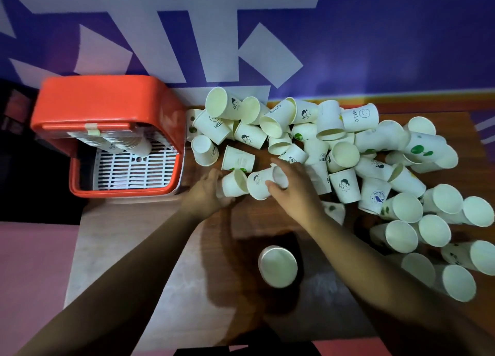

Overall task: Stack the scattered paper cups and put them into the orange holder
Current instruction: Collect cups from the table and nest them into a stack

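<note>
Your left hand curls its fingers round a paper cup; your right hand grasps a second cup touching it. The orange holder sits left of your fingers, and the scattered cups lie beyond and right on the bench.

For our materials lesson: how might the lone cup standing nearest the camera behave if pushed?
The lone cup looks empty and thin-walled, so probably light and easily tipped. Tapered like the scattered cups, it would likely roll in a curve if toppled.
</note>
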